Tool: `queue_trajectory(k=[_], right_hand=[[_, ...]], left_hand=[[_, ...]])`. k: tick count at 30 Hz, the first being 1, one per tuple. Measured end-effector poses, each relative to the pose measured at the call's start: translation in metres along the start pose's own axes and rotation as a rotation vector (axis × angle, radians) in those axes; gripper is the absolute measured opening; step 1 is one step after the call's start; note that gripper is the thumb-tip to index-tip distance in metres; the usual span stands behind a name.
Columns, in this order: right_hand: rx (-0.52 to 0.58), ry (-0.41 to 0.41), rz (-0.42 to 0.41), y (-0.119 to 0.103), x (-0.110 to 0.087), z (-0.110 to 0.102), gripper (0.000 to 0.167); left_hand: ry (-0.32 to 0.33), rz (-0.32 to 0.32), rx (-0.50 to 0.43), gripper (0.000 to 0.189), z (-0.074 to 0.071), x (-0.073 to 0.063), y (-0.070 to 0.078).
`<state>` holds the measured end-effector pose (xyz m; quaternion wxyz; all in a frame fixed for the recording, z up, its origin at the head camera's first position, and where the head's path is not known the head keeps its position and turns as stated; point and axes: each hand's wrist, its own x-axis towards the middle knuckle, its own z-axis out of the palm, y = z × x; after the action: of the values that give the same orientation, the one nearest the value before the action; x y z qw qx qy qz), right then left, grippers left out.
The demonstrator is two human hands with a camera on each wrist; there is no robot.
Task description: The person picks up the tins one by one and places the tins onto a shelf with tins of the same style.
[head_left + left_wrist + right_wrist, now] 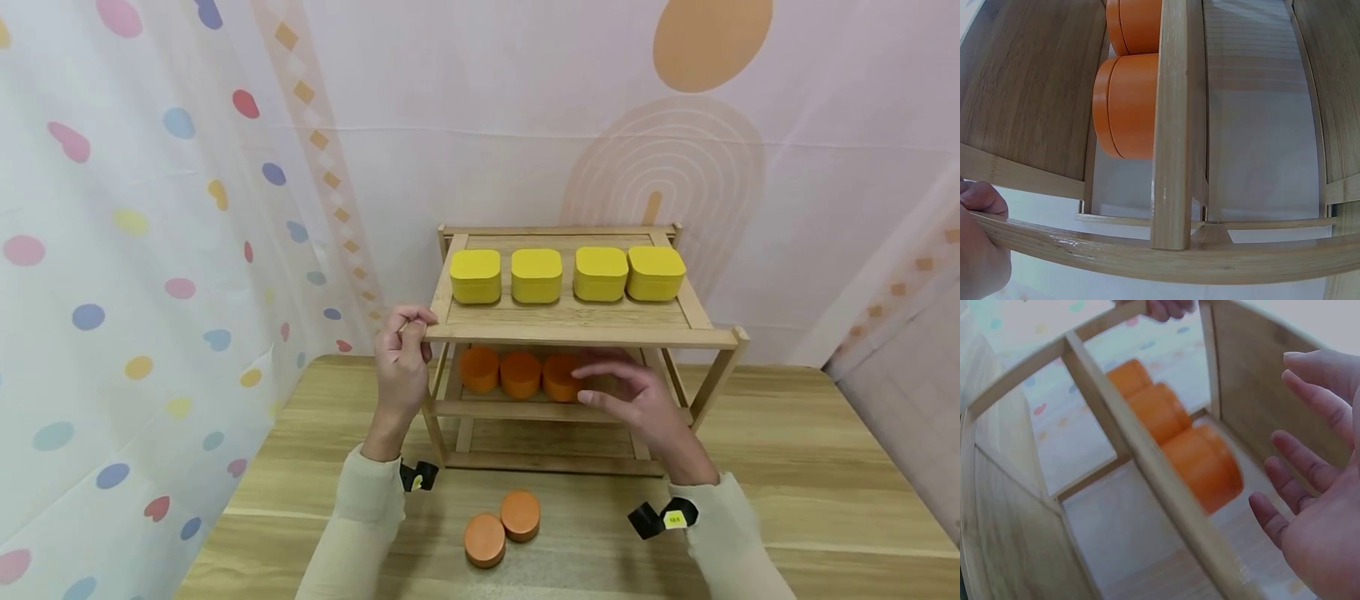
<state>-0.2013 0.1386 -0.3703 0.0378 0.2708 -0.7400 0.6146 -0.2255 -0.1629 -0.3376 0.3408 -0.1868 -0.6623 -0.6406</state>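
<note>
A wooden three-tier rack (570,336) stands on the table. My left hand (401,358) grips its top tier at the front left corner, fingers curled over the rail, as the left wrist view also shows. On the middle tier sit three round orange tins (520,375) in a row, standing side by side. My right hand (645,400) is at the right part of that tier, its fingers extended and spread near the rightmost tin (1207,469). In the right wrist view the palm shows with nothing in it.
Several yellow rounded-square boxes (536,277) line the top tier. Two more orange tins (485,540) rest on the wooden table (780,475) in front of the rack. The bottom tier (551,437) lies low under the middle one. A patterned curtain (465,108) hangs behind.
</note>
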Motion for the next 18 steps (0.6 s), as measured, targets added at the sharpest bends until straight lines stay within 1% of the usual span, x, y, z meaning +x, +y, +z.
queue_trajectory(k=[3, 5, 8, 12, 16, 18], right_hand=[[0.009, -0.012, -0.083, -0.008, -0.004, 0.001, 0.022], [0.051, -0.035, -0.148, -0.013, -0.006, 0.002, 0.021], [0.113, -0.092, -0.254, -0.017, -0.007, 0.003, 0.025], [0.169, -0.204, -0.373, -0.018, -0.009, 0.009, 0.034], [0.195, -0.291, -0.416, -0.015, -0.012, 0.016, 0.041], [0.203, -0.321, -0.407, -0.014, -0.015, 0.019, 0.044]], left_hand=[[0.002, 0.002, 0.002, 0.021, 0.0, 0.0, 0.0], [0.001, 0.003, 0.003, 0.021, 0.0, 0.0, 0.0], [-0.004, 0.008, 0.0, 0.021, 0.0, 0.001, 0.001], [-0.009, 0.011, -0.003, 0.021, 0.0, 0.001, 0.0], [-0.008, 0.003, -0.004, 0.021, -0.001, 0.001, 0.0], [-0.009, -0.001, -0.005, 0.021, -0.001, 0.0, 0.0]])
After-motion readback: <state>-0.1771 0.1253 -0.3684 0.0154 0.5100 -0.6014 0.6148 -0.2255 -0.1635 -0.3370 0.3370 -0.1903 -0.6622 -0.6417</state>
